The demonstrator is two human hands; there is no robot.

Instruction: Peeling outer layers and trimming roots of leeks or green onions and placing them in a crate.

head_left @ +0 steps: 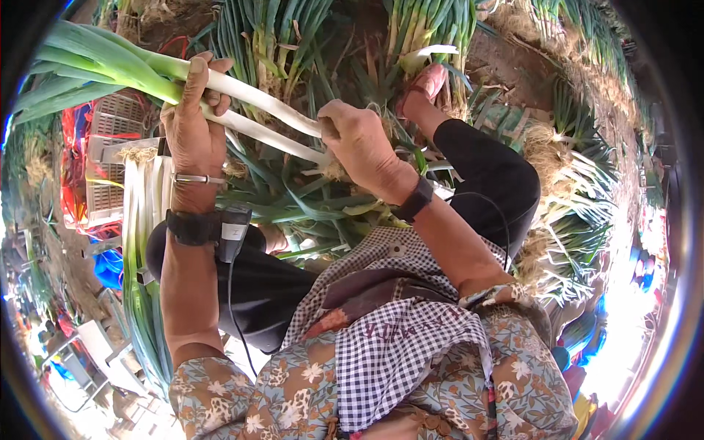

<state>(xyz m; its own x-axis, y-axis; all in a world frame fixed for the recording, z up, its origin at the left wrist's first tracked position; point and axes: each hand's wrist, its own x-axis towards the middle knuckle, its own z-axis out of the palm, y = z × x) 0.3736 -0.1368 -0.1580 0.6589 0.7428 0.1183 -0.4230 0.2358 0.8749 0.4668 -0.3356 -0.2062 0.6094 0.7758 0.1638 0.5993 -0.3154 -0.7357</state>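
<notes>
My left hand (194, 121) is closed round two long green onions (253, 97), their green leaves (99, 62) spreading off to the upper left. The white stalks slant down to the right. At their lower end, my right hand (363, 150) is closed, with the root end of the upper stalk against its fingers. The lower stalk's hairy roots (335, 170) hang just under that hand. What lies inside the right fingers is hidden. Loose green leaves (301, 209) lie on the ground below my hands.
Bundles of green onions (275, 40) stand ahead, and more lie in a row with roots (561, 172) at the right. By my left arm are trimmed white stalks (143, 191) and a plastic crate (114, 143). A folding chair (99, 352) stands at the lower left.
</notes>
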